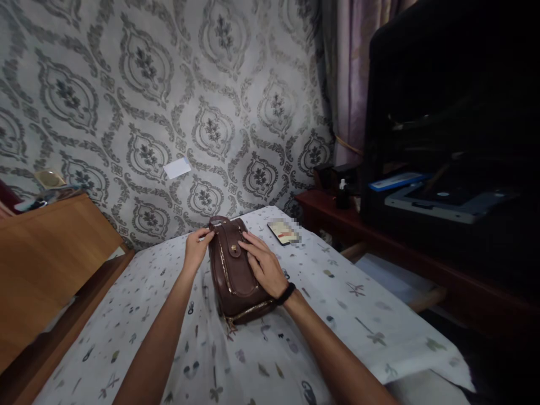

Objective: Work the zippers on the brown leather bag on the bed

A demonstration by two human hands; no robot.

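A dark brown leather bag (232, 275) with gold zips, a round clasp and a top handle lies on a patterned white cloth (160, 315). At its upper left edge is my left hand (197, 247), with thumb and fingertips pinched together near the end of the zip; what they hold is too small to make out. My right hand (265, 264), wearing a black band at the wrist, rests on the bag's right side with fingers spread, the fingertips beside the clasp. Both zips look closed along the visible parts.
A phone-like flat object (282, 232), partly pixelated, lies beyond the bag to the right. A wooden cabinet (54, 264) borders the left. On the right stand a reddish-brown shelf (333, 219) and a dark screen-like unit. Patterned wallpaper rises behind.
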